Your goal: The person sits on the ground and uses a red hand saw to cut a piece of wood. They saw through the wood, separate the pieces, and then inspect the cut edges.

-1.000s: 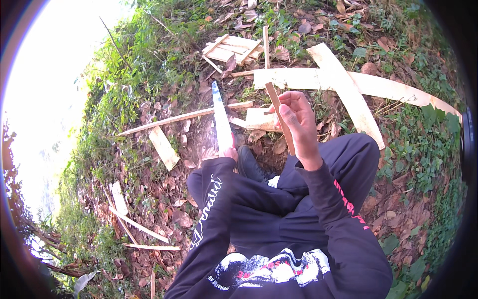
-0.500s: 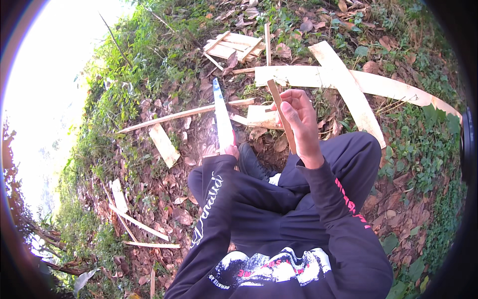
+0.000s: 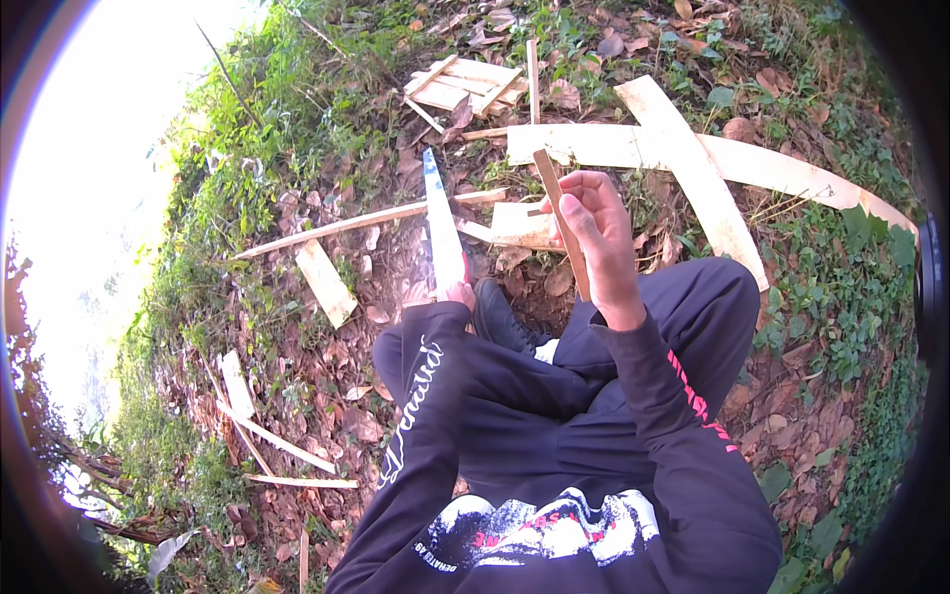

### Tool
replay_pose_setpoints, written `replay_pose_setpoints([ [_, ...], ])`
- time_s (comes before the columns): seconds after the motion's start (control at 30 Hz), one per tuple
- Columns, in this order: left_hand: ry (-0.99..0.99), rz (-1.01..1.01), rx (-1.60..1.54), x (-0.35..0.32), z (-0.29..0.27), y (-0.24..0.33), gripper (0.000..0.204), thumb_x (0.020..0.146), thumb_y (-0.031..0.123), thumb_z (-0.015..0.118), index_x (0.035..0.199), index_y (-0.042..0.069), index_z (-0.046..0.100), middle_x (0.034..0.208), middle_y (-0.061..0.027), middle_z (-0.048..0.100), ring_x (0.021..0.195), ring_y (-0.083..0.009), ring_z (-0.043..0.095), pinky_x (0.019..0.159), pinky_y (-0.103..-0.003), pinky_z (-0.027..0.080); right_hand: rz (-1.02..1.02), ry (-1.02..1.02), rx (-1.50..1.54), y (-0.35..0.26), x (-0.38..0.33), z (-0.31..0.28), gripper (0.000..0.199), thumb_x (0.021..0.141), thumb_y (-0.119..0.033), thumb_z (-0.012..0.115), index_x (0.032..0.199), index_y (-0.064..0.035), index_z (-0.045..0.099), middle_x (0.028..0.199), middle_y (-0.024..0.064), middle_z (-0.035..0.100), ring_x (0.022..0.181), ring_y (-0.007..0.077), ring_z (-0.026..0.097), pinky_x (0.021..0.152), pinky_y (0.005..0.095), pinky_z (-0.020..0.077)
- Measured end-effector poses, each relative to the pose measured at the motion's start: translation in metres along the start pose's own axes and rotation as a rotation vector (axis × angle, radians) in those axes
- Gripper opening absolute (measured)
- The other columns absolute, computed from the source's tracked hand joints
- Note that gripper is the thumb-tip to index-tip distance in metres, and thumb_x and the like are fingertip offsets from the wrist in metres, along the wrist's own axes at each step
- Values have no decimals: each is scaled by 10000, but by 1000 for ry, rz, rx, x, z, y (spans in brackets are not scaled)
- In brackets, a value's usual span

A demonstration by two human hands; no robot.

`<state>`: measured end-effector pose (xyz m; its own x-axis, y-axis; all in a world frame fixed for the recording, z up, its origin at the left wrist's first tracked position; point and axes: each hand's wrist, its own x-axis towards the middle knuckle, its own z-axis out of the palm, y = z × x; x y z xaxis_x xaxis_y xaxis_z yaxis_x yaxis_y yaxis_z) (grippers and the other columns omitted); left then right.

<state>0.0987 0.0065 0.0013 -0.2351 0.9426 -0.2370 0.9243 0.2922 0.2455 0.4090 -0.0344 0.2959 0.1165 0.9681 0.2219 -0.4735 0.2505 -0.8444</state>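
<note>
My left hand [image 3: 450,294] is closed round the handle end of a handsaw [image 3: 442,230]. Its pale, shiny blade points away from me, tip up the picture, and a bit of red shows by the grip; the handle itself is mostly hidden. In my right hand [image 3: 606,243], a narrow brown wooden strip [image 3: 560,220] is pinched between thumb and fingers, tilted, its far end leaning left. Beyond the strip, a short board [image 3: 520,226] lies on the ground. A long thin wooden stick [image 3: 346,231] runs behind the saw blade.
A small slatted wooden panel [image 3: 460,84] lies at the far side. Two long planks cross at the right, one pale plank [image 3: 693,178] over a longer board [image 3: 792,176]. Offcuts, such as a short plank [image 3: 325,284], lie at left among dry leaves. My shoe [image 3: 503,319] is near the saw.
More of my left hand's fingers show beside the saw's base. The saw and the strip stay held in nearly the same places; the ground has shifted slightly up the picture.
</note>
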Motion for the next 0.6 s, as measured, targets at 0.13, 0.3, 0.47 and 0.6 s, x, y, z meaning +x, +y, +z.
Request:
replay_pose_setpoints([
  [0.13, 1, 3, 3, 1, 1, 0, 298, 796, 281, 637, 900, 3, 663, 915, -253, 665, 887, -409, 639, 840, -505, 480, 53, -31, 120, 3, 0, -1, 263, 1025, -268, 435, 1123, -28, 481, 893, 102, 608, 652, 102, 539, 614, 238, 458],
  [0.3, 3, 1, 3, 2, 3, -2, 298, 801, 278, 629, 902, 0, 661, 915, -253, 665, 886, -412, 639, 839, -507, 480, 80, -34, 208, 2, -2, 2, 371, 1059, -319, 284, 1094, -14, 493, 808, 131, 597, 546, 149, 521, 512, 267, 450],
  [0.47, 4, 8, 2, 2, 6, -2, 298, 805, 275, 620, 905, -4, 659, 914, -254, 666, 885, -416, 639, 839, -508, 480, 87, -20, 211, 3, -2, 1, 381, 1059, -325, 283, 1080, -10, 497, 810, 133, 599, 552, 150, 528, 520, 266, 451],
  [0.6, 8, 12, 0, 4, 7, -3, 299, 809, 272, 613, 907, -6, 658, 914, -255, 666, 885, -418, 639, 839, -510, 480, 85, -13, 207, 4, -1, 1, 394, 1057, -340, 284, 1063, -8, 498, 821, 133, 601, 565, 153, 535, 531, 272, 456],
])
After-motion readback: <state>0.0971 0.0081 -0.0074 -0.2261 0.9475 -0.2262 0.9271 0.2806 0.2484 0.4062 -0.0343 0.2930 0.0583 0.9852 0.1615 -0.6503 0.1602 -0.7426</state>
